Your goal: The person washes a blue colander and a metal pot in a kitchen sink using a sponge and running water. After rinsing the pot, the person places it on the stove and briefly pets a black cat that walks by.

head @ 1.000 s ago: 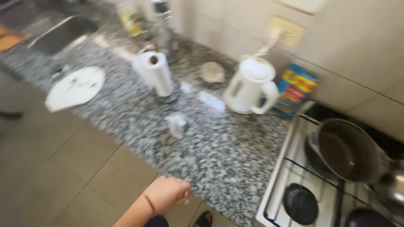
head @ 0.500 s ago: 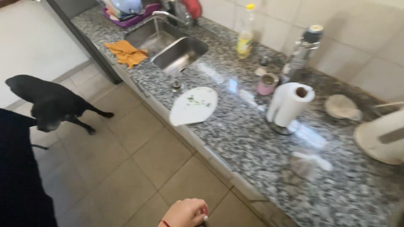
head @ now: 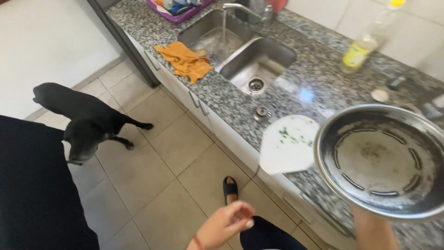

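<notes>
In the head view, a metal pan [head: 381,159] is held up at the lower right of the frame by the right hand [head: 372,227], whose grip is hidden under the rim, so its state cannot be told. The left hand [head: 226,224], at bottom centre, is loosely curled and empty. Behind the pan, a white board [head: 286,143] lies on the granite bench [head: 231,99]. A sink [head: 249,58] with running water is seen at top centre, an orange cloth [head: 185,60] beside it, a black dog [head: 85,118] at left.

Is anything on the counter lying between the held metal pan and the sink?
Yes. The right hand holds the metal pan up over the counter; the white cutting board lies on the counter's edge between it and the sink. Beyond the board, the granite looks bare.
</notes>
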